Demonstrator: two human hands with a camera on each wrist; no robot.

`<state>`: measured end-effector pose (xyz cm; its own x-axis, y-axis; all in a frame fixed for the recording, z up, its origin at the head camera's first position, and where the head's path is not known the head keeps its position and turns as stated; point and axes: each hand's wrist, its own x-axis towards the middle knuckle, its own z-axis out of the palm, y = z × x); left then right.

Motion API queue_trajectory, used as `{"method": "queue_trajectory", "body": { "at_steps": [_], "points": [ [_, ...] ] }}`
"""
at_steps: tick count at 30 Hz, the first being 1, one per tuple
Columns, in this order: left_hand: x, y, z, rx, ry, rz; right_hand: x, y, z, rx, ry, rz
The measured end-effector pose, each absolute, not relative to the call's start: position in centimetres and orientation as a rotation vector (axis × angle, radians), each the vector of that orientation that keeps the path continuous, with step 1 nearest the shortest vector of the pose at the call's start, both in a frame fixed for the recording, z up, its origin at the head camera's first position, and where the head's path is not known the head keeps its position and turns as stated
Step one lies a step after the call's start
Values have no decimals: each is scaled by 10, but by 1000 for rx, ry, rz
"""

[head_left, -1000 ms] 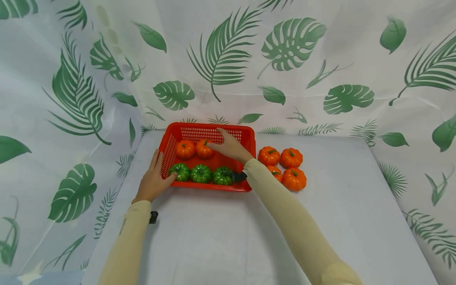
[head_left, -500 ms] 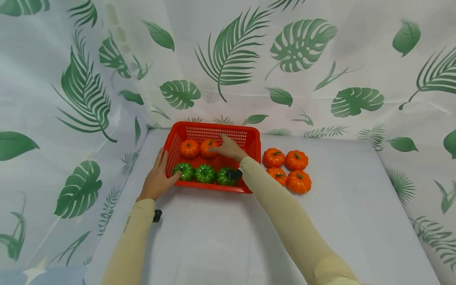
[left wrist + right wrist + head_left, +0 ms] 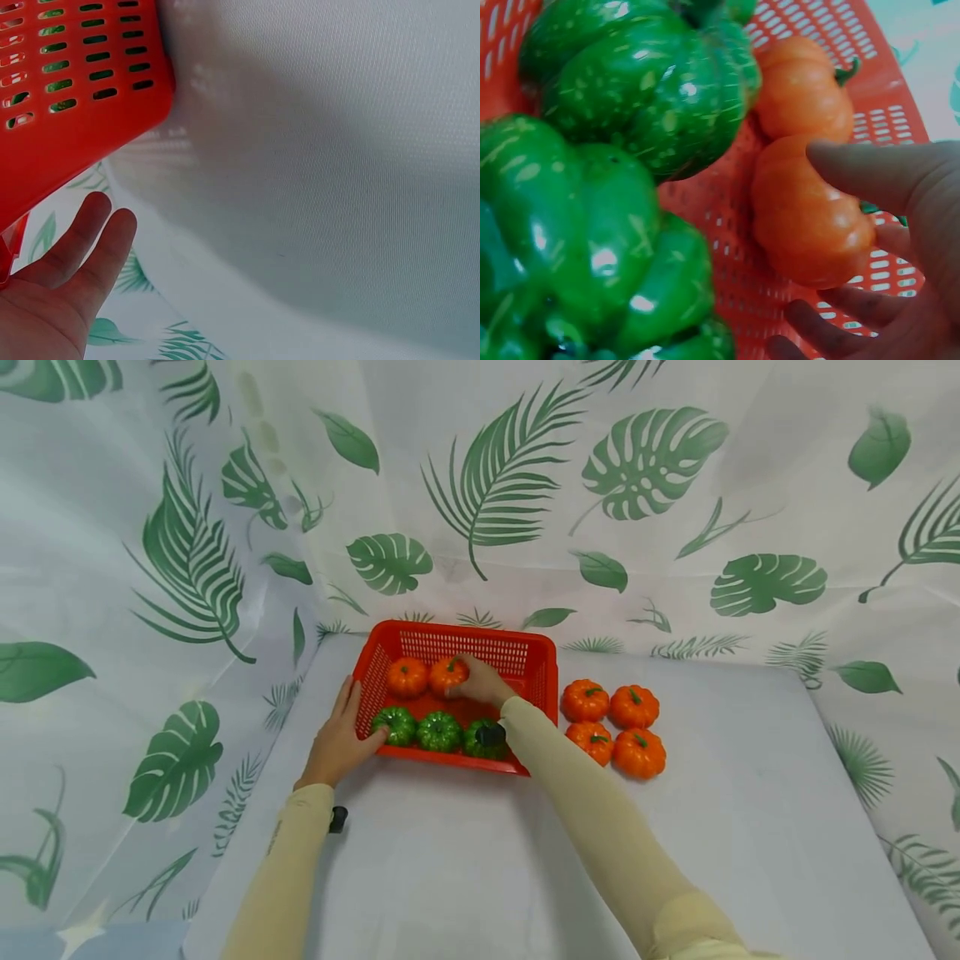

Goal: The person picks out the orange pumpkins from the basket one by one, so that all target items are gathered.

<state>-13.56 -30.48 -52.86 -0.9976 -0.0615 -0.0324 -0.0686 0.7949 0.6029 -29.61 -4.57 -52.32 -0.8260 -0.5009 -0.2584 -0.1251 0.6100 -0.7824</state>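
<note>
A red plastic basket (image 3: 542,689) stands near the back of the table. Inside, two small orange pumpkins (image 3: 407,677) sit side by side behind three green pumpkins (image 3: 439,732). My right hand (image 3: 483,681) reaches in and holds the right-hand orange pumpkin (image 3: 810,217); its thumb lies on one side, with fingers round the other. My left hand (image 3: 341,743) rests at the basket's left front corner, thumb over the rim. In the left wrist view, two of its fingers (image 3: 105,259) extend straight beside the basket's outer wall.
Several more orange pumpkins (image 3: 634,707) stand grouped on the white table (image 3: 750,793) just right of the basket. A white leaf-patterned curtain (image 3: 525,585) hangs behind the table and along its sides.
My right hand has come down and drawn its spread fingers in round the right-hand orange pumpkin. The left hand keeps its place at the basket, while the head view has shifted slightly.
</note>
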Motion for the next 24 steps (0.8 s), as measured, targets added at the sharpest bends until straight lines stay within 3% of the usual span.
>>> {"method": "queue_trajectory", "body": {
  "at_steps": [9, 24],
  "points": [
    [-135, -297, -529, -86, 2964, 1004, -296, -34, -534, -542, 2506, -1110],
    [-133, -301, -529, -108, 2979, 959, -282, -3, -502, -553, 2533, -1251]
  ]
}}
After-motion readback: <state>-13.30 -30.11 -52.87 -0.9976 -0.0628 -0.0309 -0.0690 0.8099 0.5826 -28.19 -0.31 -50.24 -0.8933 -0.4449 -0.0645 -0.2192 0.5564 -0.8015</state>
